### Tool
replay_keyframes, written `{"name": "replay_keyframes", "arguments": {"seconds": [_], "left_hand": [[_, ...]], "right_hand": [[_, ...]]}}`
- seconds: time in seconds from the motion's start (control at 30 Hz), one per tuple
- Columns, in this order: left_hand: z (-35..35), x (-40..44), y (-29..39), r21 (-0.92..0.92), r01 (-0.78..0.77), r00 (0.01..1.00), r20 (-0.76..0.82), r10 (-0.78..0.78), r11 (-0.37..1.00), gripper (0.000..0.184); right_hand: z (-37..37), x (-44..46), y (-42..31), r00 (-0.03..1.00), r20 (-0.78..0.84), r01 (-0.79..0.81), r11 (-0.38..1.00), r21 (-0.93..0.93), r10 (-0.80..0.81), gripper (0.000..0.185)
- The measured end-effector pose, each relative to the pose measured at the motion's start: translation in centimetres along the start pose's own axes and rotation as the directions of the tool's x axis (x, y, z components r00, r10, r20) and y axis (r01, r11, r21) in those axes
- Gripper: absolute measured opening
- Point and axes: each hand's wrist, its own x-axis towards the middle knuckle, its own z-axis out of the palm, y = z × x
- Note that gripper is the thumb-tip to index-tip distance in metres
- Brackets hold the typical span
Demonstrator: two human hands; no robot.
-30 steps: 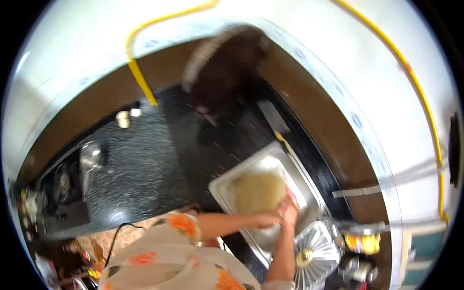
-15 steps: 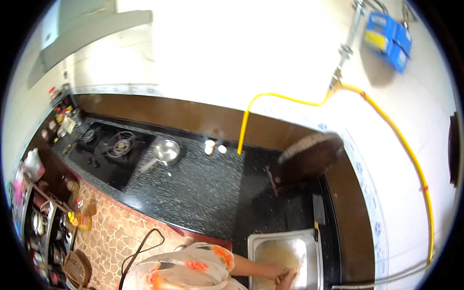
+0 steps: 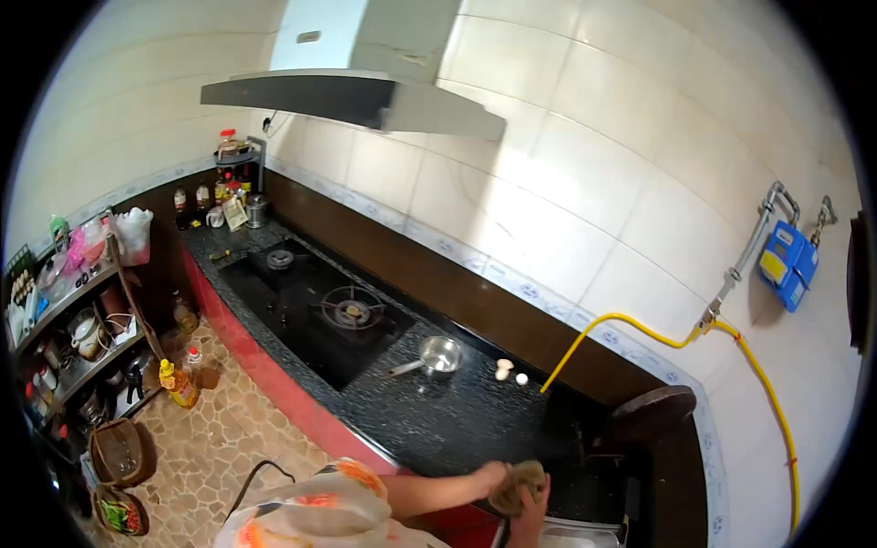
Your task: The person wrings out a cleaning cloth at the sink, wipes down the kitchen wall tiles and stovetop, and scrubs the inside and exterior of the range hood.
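Note:
Both my hands are closed on a brownish-grey cloth (image 3: 517, 490) near the counter's front edge, just above the sink (image 3: 585, 530). My left hand (image 3: 492, 477) grips its left side. At the lower right of the cloth is my right hand (image 3: 532, 513), its fingers wrapped against it. Further back on the dark stone counter (image 3: 457, 411) stands a small steel saucepan (image 3: 442, 356), its handle pointing left. Several eggs (image 3: 503, 369) lie to the right of the pan.
A black gas hob (image 3: 315, 310) lies left of the saucepan under a range hood (image 3: 365, 100). A yellow hose (image 3: 585, 333) drops to the counter from the wall. A round dark board (image 3: 649, 416) leans at the right. Oil bottles (image 3: 179, 384) and baskets stand on the floor.
My view has swung left, showing the hob and hood more fully. My hands have come up out of the sink, and the cloth between them is now plainly visible.

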Motion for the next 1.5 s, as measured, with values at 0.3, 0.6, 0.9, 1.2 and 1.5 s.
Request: {"name": "replay_keyframes", "arguments": {"seconds": [0.3, 0.6, 0.9, 1.2, 1.5], "left_hand": [[-28.5, -18.1, 5.2, -0.400, -0.329, 0.942, -0.198, 0.270, 0.855, 0.020], [-48.1, -29.9, 3.0, -0.467, -0.551, 0.682, -0.730, 0.051, 0.692, 0.024], [-62.0, -29.1, -0.3, -0.358, -0.341, 0.751, -0.660, 0.023, 0.869, 0.026], [-70.7, -25.3, 11.2, -0.489, -0.647, 0.680, -0.717, 0.153, 0.585, 0.020], [-79.3, -20.7, 18.3, -0.655, -0.711, 0.673, -0.531, 0.515, 0.255, 0.022]], "right_hand": [[26.3, -4.0, 14.2, 0.805, 0.415, -0.292, 0.892, -0.344, 0.424, 0.036], [44.4, -6.8, 25.2, 0.574, 0.615, -0.504, 0.826, -0.254, 0.540, 0.023], [59.9, -5.7, 32.3, 0.672, 0.632, -0.031, 0.867, -0.498, 0.387, 0.013], [74.2, -7.8, 33.3, 0.372, 0.904, 0.686, 0.594, -0.421, 0.211, 0.020], [84.4, -5.2, 33.8, 0.120, 0.976, 0.590, 0.777, -0.219, 0.184, 0.026]]}}
